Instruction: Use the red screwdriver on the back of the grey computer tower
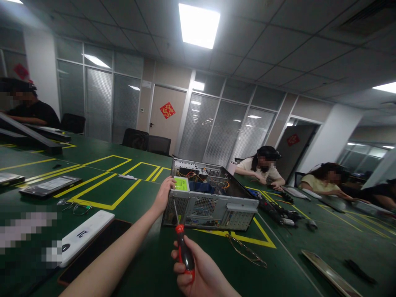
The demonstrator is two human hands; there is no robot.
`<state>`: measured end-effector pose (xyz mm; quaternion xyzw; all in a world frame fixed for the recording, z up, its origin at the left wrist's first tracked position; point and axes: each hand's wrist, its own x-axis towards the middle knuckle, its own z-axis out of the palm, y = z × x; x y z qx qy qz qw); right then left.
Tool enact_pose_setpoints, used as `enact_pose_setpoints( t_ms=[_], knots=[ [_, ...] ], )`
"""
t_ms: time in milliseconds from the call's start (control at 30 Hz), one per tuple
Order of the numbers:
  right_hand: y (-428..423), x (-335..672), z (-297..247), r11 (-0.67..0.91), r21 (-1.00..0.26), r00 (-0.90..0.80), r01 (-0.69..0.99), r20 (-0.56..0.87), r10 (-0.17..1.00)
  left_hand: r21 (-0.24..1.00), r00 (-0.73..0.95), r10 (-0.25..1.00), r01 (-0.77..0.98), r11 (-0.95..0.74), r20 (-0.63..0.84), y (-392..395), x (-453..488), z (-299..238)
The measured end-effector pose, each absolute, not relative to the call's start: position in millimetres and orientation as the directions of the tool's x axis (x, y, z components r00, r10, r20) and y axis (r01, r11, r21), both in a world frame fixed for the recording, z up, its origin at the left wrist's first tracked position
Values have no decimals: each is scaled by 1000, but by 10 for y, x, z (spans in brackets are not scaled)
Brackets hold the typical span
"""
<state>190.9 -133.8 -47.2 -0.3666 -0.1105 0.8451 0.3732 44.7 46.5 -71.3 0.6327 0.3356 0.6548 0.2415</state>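
Observation:
An opened desktop computer case [222, 208] lies on the table in front of me, its rear panel facing me and wires showing inside. A power supply with a bright green label [182, 184] sits at its left end. My left hand [164, 193] grips the power supply's left side at the case corner, fingers bent over the edge. In my right hand [196, 268] is a red and black screwdriver [185, 249], wrapped by the fingers. Its shaft points up at the rear panel below the green label; I cannot tell whether the tip touches.
On the left lie a hard drive [49, 185], a white power bank [86, 235] and a dark phone [102, 247]. Right of the case are glasses [247, 251], bundled black cables [280, 212] and another phone [328, 272]. Co-workers [261, 167] sit around the green table [148, 264].

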Motion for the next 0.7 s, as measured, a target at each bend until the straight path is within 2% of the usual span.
enact_pose_setpoints(
  t_ms=[200,467,700],
  knots=[
    [-1354,1880,-470,-706,-467,-430,-532,-569,701,744,-84,739,105,-660,668,466,447,-719],
    [-1323,1923,-540,-745,-497,-531,-446,-523,667,742,-98,736,115,-660,670,484,444,-738],
    [-1353,1901,-517,-707,-508,-441,-492,-555,705,736,-96,730,111,-668,677,500,458,-743]
  ],
)
